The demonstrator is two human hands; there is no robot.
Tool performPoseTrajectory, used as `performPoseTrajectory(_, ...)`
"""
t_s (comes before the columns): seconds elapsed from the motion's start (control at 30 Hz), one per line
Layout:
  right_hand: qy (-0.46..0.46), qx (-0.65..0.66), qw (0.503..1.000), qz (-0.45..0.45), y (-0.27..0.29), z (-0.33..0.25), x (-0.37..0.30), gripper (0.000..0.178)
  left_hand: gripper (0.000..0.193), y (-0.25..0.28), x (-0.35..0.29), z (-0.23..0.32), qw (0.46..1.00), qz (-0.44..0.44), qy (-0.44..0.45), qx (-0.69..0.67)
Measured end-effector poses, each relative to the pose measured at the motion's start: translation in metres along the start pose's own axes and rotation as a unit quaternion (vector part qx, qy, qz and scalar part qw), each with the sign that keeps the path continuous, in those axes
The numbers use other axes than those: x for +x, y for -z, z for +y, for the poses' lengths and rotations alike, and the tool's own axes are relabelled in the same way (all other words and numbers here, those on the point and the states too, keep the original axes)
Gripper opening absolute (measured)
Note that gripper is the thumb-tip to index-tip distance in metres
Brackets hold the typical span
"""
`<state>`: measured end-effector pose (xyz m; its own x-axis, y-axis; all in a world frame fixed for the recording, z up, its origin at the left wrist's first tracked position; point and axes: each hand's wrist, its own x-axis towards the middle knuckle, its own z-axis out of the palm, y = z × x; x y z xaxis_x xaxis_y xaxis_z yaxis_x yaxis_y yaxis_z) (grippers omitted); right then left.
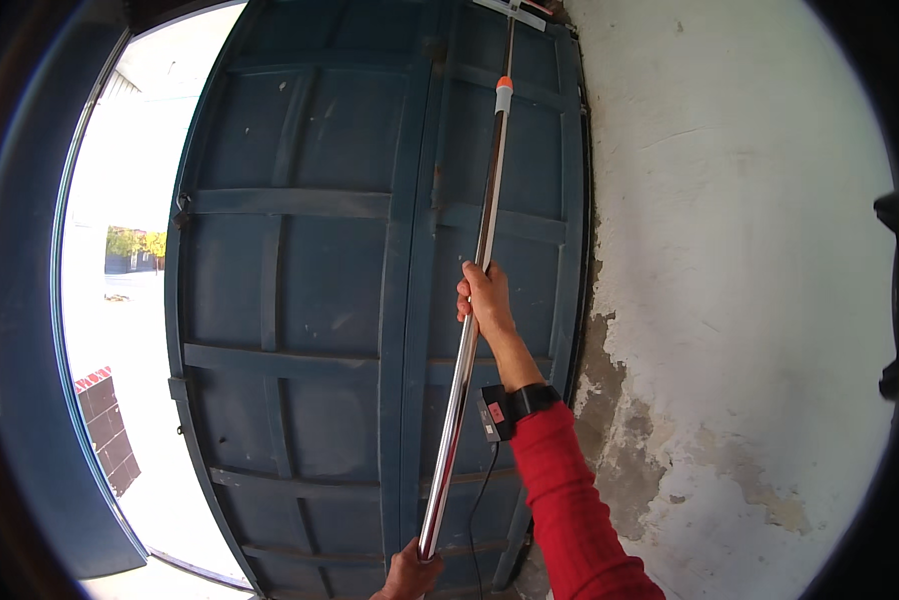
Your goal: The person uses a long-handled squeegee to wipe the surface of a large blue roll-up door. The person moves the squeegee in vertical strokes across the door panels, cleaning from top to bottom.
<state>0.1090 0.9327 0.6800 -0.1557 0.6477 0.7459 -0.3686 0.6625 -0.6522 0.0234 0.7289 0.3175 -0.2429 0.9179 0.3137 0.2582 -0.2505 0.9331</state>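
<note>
A long, shiny metal telescopic pole (460, 385) runs from the lower middle up to the top of the view, tilted slightly right. My right hand (485, 298) is closed around its middle, with the arm in a red sleeve. Lower down, my left hand (410, 573) wraps the pole near its bottom end, partly cut off by the lower edge. An orange and grey collar (504, 92) joins the thick tube to a thinner rod. At the top, a pale flat crosswise head (513, 12) sits against the upper door; its exact kind is unclear.
A tall dark blue metal door (330, 280) with raised ribs stands ahead. On the right is a white wall (740, 250) with peeling plaster. A bright doorway (120, 330) opens at the left, beside another blue door leaf (30, 300). A black cable (477, 500) hangs from my right wrist.
</note>
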Motion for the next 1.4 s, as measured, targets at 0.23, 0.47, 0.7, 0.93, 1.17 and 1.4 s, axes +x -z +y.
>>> performPoseTrajectory(0.23, 0.014, -0.027, 0.999, 0.033, 0.011, -0.019, 0.028, 0.021, 0.030, 0.005, 0.016, 0.012, 1.000, -0.020, -0.005, -0.006)
performPoseTrajectory(0.47, 0.006, 0.012, 1.000, 0.013, -0.039, 0.008, 0.010, 0.023, 0.029, 0.042, -0.010, -0.018, 0.999, 0.046, 0.009, 0.000)
performPoseTrajectory(0.7, 0.002, 0.012, 1.000, -0.016, -0.053, 0.031, -0.047, 0.021, 0.029, 0.036, -0.045, -0.051, 0.998, 0.051, 0.027, -0.003)
performPoseTrajectory(0.93, -0.039, -0.004, 0.999, -0.015, -0.016, 0.029, -0.080, 0.022, 0.028, -0.009, -0.070, -0.057, 0.999, -0.015, 0.024, -0.024)
performPoseTrajectory(1.17, -0.047, 0.009, 0.998, -0.035, 0.007, 0.050, -0.104, 0.022, 0.028, -0.028, -0.081, -0.059, 0.998, -0.050, 0.032, -0.035)
performPoseTrajectory(1.4, -0.068, 0.014, 0.996, -0.057, 0.021, 0.075, -0.160, 0.023, 0.028, -0.043, -0.095, -0.075, 0.998, -0.042, 0.043, -0.035)
